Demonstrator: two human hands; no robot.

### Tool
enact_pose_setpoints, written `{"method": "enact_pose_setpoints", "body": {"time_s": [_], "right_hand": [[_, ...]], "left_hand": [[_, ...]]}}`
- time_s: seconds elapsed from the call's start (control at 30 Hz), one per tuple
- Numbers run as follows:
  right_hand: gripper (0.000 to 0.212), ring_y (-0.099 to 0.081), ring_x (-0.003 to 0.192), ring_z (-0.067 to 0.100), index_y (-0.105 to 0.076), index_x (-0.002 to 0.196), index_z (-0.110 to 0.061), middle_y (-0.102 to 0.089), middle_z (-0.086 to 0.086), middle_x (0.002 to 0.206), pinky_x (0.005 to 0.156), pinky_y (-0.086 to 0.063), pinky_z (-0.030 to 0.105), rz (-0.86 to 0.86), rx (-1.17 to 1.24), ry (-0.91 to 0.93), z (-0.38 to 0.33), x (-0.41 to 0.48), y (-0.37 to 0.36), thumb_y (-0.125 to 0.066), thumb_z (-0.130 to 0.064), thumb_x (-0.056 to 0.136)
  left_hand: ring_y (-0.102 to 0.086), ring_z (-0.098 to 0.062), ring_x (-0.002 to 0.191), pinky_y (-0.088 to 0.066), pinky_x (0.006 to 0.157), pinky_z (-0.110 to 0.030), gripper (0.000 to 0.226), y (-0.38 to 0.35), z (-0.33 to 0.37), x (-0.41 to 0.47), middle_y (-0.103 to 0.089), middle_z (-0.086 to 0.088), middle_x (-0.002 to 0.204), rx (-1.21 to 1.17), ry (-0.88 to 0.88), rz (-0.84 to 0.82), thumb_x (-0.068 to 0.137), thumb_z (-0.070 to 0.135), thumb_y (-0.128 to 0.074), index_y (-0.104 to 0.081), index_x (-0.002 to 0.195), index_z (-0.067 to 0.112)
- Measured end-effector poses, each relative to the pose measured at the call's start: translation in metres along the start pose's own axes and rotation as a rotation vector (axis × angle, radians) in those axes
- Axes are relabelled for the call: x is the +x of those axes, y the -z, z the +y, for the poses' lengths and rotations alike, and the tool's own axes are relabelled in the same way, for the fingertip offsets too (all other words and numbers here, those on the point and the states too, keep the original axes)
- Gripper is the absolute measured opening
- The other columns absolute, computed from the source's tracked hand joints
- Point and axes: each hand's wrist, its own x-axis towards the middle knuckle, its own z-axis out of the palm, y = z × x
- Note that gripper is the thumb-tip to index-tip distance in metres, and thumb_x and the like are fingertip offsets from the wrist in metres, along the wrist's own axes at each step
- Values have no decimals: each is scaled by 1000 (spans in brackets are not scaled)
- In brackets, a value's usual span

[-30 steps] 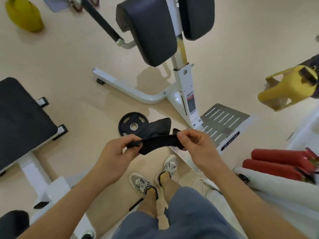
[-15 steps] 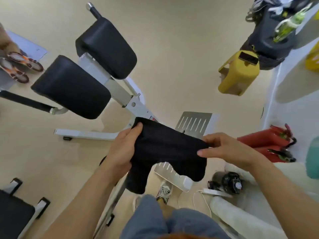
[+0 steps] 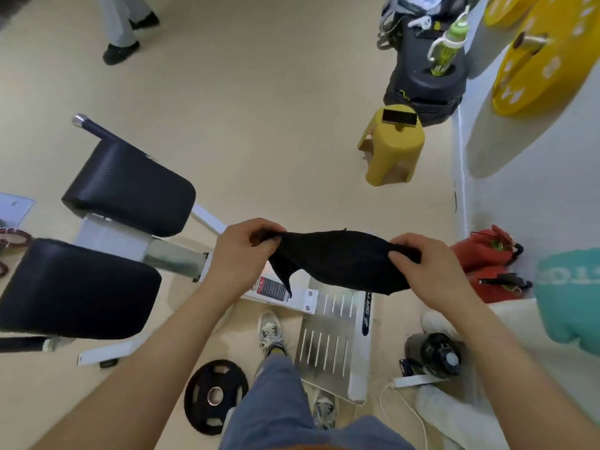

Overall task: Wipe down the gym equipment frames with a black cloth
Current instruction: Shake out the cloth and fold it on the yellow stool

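Black cloth between left hand and right hand; frame label illegible

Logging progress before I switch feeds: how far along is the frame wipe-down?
No finished wiping shows; whether any frame is clean cannot be told. In hand: the left hand and right hand grip the black cloth by its ends, spread in the air. Left: the white frame below, which the cloth does not touch.

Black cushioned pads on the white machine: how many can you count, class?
2. The far pad sits left of centre; the near pad lies at the left edge. Others may be hidden.
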Motion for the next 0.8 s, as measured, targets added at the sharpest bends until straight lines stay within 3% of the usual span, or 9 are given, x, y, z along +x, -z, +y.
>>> {"method": "enact_pose_setpoints", "body": {"time_s": [0.1,0.23,0.37,0.43,0.5,0.53,0.6,0.67,0.8], "right_hand": [[12,-60,85,16,-68,97,-21,-65,-10,86,77,-43,29,93,-135,17,-11,28,5,-59,-17,91],[16,-61,85,23,-70,97,-16,-69,1,89,78,-48,37,270,-232,-41,-28,70,10,-57,-23,93],[18,-60,86,27,-70,97,-15,-67,10,92,75,-48,38,353,-269,-161,-36,111,14,-57,-25,92],[14,-61,86,27,-70,96,-12,-67,11,93,76,-51,38,377,-105,-217,-43,136,15,-57,-17,92],[12,-63,89,26,-68,96,-7,-66,13,96,73,-56,35,388,398,-340,-54,161,18,-57,-10,93],[11,-63,91,24,-67,96,-4,-64,15,97,73,-58,32,370,659,-377,-60,172,20,-56,-8,94],[12,-63,95,22,-65,96,-3,-64,15,100,77,-59,32,368,986,-388,-69,194,27,-57,-11,95],[13,-64,100,21,-65,100,-6,-66,11,105,79,-57,31,419,1085,-381,-73,218,36,-57,-16,95],[13,-64,98,19,-68,93,-14,-68,4,98,79,-57,32,503,866,-333,-78,271,56,-57,-22,96]], "left_hand": [[-60,3,76,-44,69,-11,12,6,15,39,-68,17,78,123,-70,-37,88,20,-65,-72,83,27],[-55,-4,76,-38,67,-15,20,25,25,96,-59,11,74,236,-145,-105,92,29,-60,-63,74,36],[-59,3,79,-42,72,-14,17,40,35,145,-63,22,75,166,-128,-196,93,23,-59,-75,93,29],[-56,2,59,-42,62,-15,20,42,40,173,-62,18,60,65,-63,-238,95,19,-55,-74,95,27],[-56,-10,50,-46,53,-21,24,41,50,202,-63,3,56,-68,34,-279,98,14,-47,-70,102,21],[-61,-16,53,-51,54,-24,24,40,55,216,-67,-5,62,-136,80,-298,100,13,-44,-68,105,18],[-70,-22,74,-58,70,-27,24,39,66,244,-73,-10,82,-219,122,-318,101,15,-43,-67,107,14],[-69,-18,90,-56,84,-30,23,35,76,275,-73,-4,94,-243,107,-331,100,18,-47,-69,102,18],[-63,-9,92,-51,89,-30,19,21,100,339,-69,7,97,-204,64,-274,98,22,-52,-71,95,25]]}}
